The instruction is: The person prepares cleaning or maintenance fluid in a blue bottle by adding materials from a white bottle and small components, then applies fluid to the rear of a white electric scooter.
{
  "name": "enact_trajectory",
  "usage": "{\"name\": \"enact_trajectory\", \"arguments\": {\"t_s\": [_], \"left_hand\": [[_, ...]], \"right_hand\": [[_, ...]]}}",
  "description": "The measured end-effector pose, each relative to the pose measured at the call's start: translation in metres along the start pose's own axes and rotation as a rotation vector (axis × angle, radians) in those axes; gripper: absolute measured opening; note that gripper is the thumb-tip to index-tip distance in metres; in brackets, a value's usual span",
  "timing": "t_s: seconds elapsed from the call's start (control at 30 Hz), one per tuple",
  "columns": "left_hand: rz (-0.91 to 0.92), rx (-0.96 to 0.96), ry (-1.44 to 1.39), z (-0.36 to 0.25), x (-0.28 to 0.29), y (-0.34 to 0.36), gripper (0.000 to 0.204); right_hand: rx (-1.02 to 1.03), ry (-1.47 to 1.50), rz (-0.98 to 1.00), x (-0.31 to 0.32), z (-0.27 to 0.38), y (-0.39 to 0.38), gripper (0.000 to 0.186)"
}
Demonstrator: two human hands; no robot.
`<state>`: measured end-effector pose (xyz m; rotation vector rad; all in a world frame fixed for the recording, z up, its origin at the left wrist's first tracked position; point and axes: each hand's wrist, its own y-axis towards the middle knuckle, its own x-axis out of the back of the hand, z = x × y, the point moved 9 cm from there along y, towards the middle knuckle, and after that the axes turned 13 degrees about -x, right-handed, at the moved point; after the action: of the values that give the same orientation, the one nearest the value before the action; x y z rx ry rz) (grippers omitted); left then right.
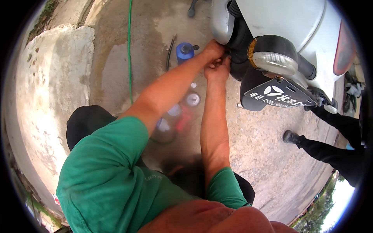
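Both of my hands work close together at the side of the black rear tyre [241, 46] of a white scooter [283, 19]. My left hand [213, 51] reaches in from the left with its fingers curled against the tyre's edge. Just below it, my right hand [217, 72] is closed, thumb and fingers pinched together towards the same spot. Whatever lies between the fingertips is too small and hidden to name. A silver muffler [222, 21] sits right above my left hand. To the left of my hands stands a blue bottle [184, 53] with a black cap.
Round lamp [274, 62] and black plate [278, 92] jut out right of my hands. Between my forearms stand a silver-topped can [193, 99], a blurred red thing [184, 120] and a whitish bottle [163, 125]. A green hose [130, 50] crosses the concrete. Someone's black-trousered leg [324, 151] is at right.
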<state>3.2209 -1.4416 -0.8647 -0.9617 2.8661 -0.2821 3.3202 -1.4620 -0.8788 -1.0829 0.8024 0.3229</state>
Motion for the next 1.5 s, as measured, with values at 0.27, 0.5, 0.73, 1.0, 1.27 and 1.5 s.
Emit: {"name": "enact_trajectory", "arguments": {"t_s": [0.27,0.5,0.73,1.0,1.27,1.5], "left_hand": [[-0.057,-0.077,-0.107,-0.004,0.005,0.002,0.019],[-0.062,-0.034,-0.062,0.014,-0.002,0.009,0.016],[-0.006,0.076,-0.070,-0.011,0.002,-0.009,0.018],[0.004,0.012,0.096,-0.005,0.006,0.006,0.018],[-0.045,-0.076,0.072,-0.004,0.009,0.007,0.024],[-0.042,-0.048,0.144,-0.011,0.006,0.004,0.028]], "right_hand": [[0.060,0.024,-0.128,-0.025,-0.006,-0.013,0.031],[0.031,0.098,-0.172,0.007,0.005,0.025,0.032],[0.122,-0.077,-0.165,-0.027,0.000,-0.019,0.025],[0.055,-0.025,-0.189,-0.019,-0.004,-0.003,0.029],[0.122,-0.074,-0.201,-0.011,0.000,0.009,0.030],[0.029,0.031,-0.125,0.025,0.009,0.041,0.032]]}}
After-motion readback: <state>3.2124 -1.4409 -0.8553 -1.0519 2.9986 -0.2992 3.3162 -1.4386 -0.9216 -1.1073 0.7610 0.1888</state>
